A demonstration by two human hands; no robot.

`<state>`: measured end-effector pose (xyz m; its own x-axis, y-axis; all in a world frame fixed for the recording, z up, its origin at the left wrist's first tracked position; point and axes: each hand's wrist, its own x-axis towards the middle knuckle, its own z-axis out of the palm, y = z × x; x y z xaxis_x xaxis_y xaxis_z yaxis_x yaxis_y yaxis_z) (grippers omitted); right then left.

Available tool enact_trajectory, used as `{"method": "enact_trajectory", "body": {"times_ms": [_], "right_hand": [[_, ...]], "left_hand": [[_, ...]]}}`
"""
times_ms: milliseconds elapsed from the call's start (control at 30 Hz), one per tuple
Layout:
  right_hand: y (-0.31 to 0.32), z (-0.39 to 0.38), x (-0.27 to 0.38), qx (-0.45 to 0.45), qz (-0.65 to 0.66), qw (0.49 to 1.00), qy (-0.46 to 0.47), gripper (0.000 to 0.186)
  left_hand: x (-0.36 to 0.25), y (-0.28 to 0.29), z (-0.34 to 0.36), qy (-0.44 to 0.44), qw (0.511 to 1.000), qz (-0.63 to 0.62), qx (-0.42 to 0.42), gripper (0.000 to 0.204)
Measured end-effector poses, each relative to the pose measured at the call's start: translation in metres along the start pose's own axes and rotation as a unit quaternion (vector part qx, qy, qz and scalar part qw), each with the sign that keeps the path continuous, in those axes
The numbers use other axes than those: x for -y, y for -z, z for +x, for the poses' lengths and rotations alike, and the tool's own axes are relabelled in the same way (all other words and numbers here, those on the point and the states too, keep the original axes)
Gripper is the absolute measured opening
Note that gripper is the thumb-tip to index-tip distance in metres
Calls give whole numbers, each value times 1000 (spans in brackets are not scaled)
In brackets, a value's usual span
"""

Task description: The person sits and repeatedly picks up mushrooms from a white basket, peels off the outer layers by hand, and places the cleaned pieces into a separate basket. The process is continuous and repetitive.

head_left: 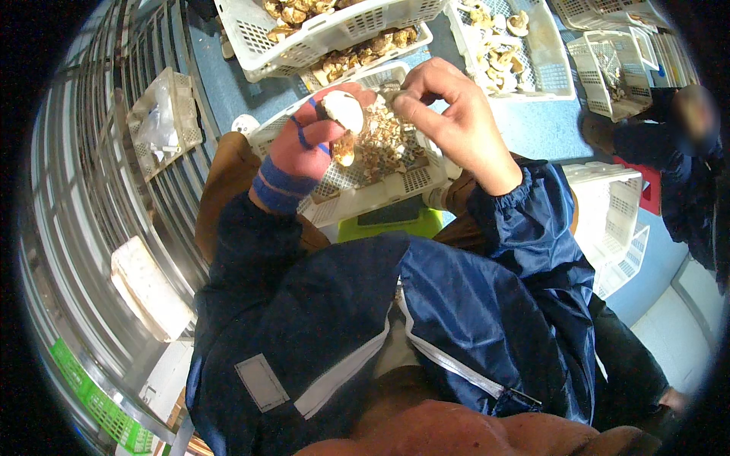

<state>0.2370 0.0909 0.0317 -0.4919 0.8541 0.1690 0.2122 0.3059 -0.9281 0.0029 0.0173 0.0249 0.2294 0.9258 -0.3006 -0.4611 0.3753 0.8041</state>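
My left hand (293,156), in a pink glove with blue bands, grips a mushroom (344,112) with a smooth white cap and a brownish stem end. Just to its right, my bare right hand (464,114) has thumb and forefinger pinched together; a small dark thing seems to be between them, too small to name. Both hands are above a white slatted crate (372,194) between my knees. Small brown and white trimmings (391,137) cover much of its bottom.
Ahead, a white crate (334,34) holds brown mushrooms, with another tray beneath. Pale mushrooms lie in a crate (551,64) ahead right. Metal racks (68,220) line the left, bearing a crate with plastic bags. Stacked crates (608,197) and another person (688,167) are at right.
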Motion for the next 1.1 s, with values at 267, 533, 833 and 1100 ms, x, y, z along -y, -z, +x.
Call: {"method": "enact_trajectory", "body": {"times_ms": [267,533,833,1100], "right_hand": [[-14,-4,15,-8,15,994,111,12],[-25,-6,8,-51,-16,989,139,13],[-27,-7,15,-49,-87,984,147,11],[-23,-8,8,-44,188,981,-34,14]], "left_hand": [[26,10,0,-68,975,213,-2,26],[33,-9,0,-223,873,432,-29,17],[34,-15,-2,-117,975,189,7,22],[32,-1,-4,-93,988,119,30,25]]}}
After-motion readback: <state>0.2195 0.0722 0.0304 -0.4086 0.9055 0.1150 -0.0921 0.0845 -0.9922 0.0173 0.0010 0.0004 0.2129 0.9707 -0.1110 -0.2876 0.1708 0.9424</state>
